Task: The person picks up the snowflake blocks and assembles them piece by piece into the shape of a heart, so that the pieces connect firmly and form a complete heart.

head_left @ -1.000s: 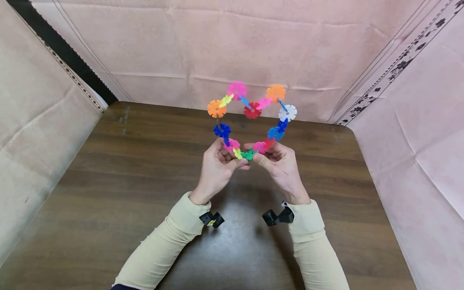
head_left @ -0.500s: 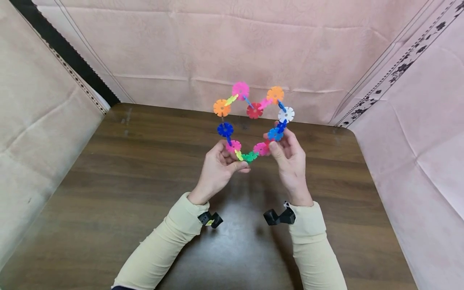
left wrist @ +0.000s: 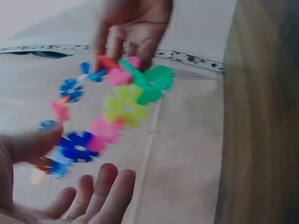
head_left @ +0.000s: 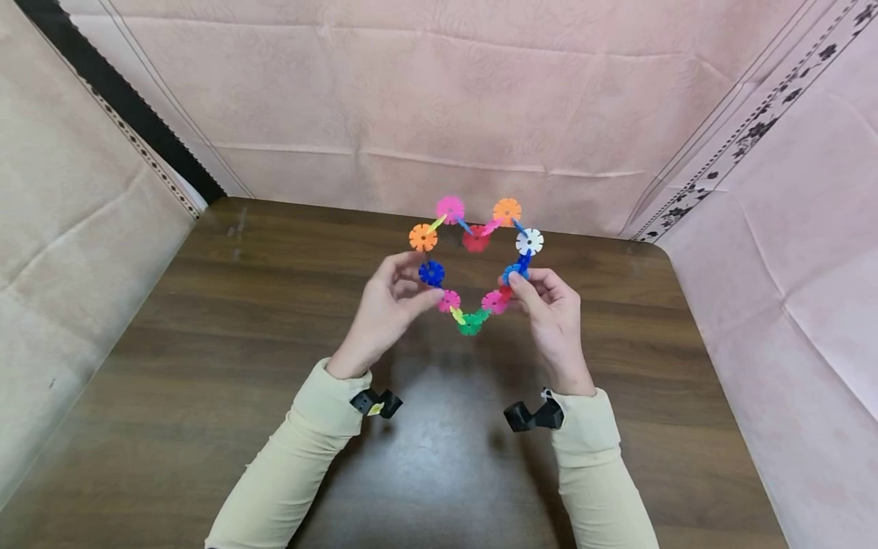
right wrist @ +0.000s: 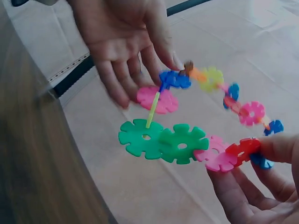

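Note:
A heart-shaped ring of slotted plastic flower discs (head_left: pixel 469 325) is held above the table, its dip at the far side and its green point toward me. My right hand (head_left: pixel 552 324) pinches the ring's right side at the red disc (right wrist: pixel 243 151) and light blue disc (head_left: pixel 513 274). At the other side is my left hand (head_left: pixel 381 316), thumb and fingers spread around the dark blue disc (head_left: pixel 431 273). Its fingers (left wrist: pixel 114 191) look straight and apart from the discs in the left wrist view. The thumb is close to the dark blue disc; whether it touches is unclear.
Beneath the hands is a brown wood-grain table (head_left: pixel 439 457). Pale pink cloth (head_left: pixel 425 99) hangs behind it and on both sides. Each wrist carries a small black camera, the left one (head_left: pixel 376 403) and the right one (head_left: pixel 534 412).
The ring has come lower and nearer to me. My left hand has loosened from the pink and green discs at the bottom and moved up-left. My right hand shifted up the right side.

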`<state>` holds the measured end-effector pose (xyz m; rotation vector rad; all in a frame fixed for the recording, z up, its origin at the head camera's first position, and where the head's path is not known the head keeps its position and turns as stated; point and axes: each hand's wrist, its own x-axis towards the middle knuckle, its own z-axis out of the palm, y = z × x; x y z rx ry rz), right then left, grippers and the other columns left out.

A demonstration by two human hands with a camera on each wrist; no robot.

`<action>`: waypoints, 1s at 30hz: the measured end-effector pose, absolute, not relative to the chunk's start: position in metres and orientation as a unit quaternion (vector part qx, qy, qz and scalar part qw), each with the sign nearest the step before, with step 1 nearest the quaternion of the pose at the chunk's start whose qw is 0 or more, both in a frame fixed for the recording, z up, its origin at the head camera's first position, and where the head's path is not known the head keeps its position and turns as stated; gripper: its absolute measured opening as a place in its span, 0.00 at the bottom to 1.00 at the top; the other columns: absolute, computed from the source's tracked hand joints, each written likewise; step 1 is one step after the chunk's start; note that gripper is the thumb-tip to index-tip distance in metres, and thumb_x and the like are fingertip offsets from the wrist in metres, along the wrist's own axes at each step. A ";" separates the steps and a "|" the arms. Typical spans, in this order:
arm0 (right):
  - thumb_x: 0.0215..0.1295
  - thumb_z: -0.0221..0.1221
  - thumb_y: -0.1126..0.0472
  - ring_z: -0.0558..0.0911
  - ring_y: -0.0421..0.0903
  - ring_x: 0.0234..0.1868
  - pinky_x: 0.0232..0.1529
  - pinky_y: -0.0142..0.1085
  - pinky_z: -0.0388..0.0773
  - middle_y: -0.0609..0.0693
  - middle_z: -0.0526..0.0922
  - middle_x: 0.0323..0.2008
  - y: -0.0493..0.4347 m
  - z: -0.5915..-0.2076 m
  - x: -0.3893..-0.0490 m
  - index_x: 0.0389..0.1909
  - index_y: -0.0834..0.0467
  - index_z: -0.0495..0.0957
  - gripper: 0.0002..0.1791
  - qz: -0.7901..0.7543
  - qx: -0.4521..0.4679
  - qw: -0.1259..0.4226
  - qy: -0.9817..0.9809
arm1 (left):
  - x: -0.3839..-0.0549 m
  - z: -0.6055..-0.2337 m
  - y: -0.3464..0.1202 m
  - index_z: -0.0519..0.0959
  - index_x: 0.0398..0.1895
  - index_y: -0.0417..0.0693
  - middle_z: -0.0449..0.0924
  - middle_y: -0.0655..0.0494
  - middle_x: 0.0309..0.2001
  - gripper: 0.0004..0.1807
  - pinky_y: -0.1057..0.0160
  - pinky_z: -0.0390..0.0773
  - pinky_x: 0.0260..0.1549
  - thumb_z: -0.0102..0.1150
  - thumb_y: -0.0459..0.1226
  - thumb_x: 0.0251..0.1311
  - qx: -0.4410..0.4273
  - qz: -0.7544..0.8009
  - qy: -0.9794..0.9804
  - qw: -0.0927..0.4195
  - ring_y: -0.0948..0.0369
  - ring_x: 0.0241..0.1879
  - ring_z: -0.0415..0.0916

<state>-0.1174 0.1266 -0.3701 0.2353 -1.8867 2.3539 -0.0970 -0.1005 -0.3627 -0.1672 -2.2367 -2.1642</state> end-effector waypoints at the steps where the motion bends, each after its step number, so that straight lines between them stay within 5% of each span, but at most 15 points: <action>1: 0.64 0.63 0.61 0.86 0.49 0.35 0.40 0.41 0.83 0.59 0.86 0.37 0.126 -0.372 -0.118 0.43 0.71 0.75 0.16 0.778 0.073 0.053 -0.621 | -0.098 -0.361 -0.102 0.67 0.61 0.40 0.76 0.46 0.43 0.28 0.60 0.81 0.42 0.67 0.34 0.58 -0.044 -0.702 -0.711 0.017 0.46 0.43 0.78; 10: 0.64 0.64 0.56 0.85 0.48 0.35 0.45 0.42 0.82 0.64 0.83 0.42 0.128 -0.386 -0.122 0.46 0.68 0.77 0.19 0.750 0.028 0.013 -0.660 | -0.105 -0.366 -0.106 0.74 0.54 0.34 0.76 0.42 0.39 0.16 0.50 0.81 0.44 0.58 0.29 0.65 -0.012 -0.716 -0.698 0.005 0.44 0.39 0.80; 17: 0.67 0.60 0.50 0.82 0.50 0.35 0.42 0.38 0.82 0.61 0.82 0.39 0.132 -0.398 -0.125 0.46 0.64 0.78 0.20 0.633 0.025 0.019 -0.773 | -0.107 -0.372 -0.106 0.70 0.59 0.33 0.76 0.36 0.45 0.19 0.52 0.82 0.44 0.55 0.34 0.69 -0.006 -0.674 -0.735 -0.066 0.43 0.44 0.78; 21: 0.68 0.57 0.44 0.76 0.51 0.31 0.31 0.37 0.75 0.58 0.80 0.34 0.134 -0.405 -0.126 0.44 0.61 0.80 0.22 0.549 0.022 0.028 -0.835 | -0.109 -0.381 -0.103 0.66 0.65 0.34 0.75 0.36 0.47 0.25 0.51 0.81 0.44 0.54 0.37 0.69 0.000 -0.652 -0.750 -0.113 0.47 0.44 0.78; 25: 0.68 0.56 0.42 0.71 0.50 0.28 0.25 0.38 0.67 0.55 0.75 0.28 0.134 -0.415 -0.129 0.43 0.61 0.81 0.24 0.482 0.012 0.000 -0.876 | -0.112 -0.394 -0.101 0.61 0.69 0.35 0.74 0.37 0.49 0.29 0.54 0.83 0.39 0.54 0.39 0.70 0.023 -0.644 -0.747 -0.163 0.51 0.40 0.79; 30: 0.68 0.56 0.43 0.72 0.49 0.28 0.26 0.37 0.68 0.53 0.77 0.27 0.131 -0.434 -0.135 0.44 0.62 0.82 0.24 0.426 -0.015 -0.056 -0.903 | -0.114 -0.412 -0.099 0.62 0.68 0.35 0.73 0.38 0.54 0.28 0.57 0.84 0.29 0.53 0.40 0.70 0.061 -0.642 -0.735 -0.208 0.44 0.39 0.78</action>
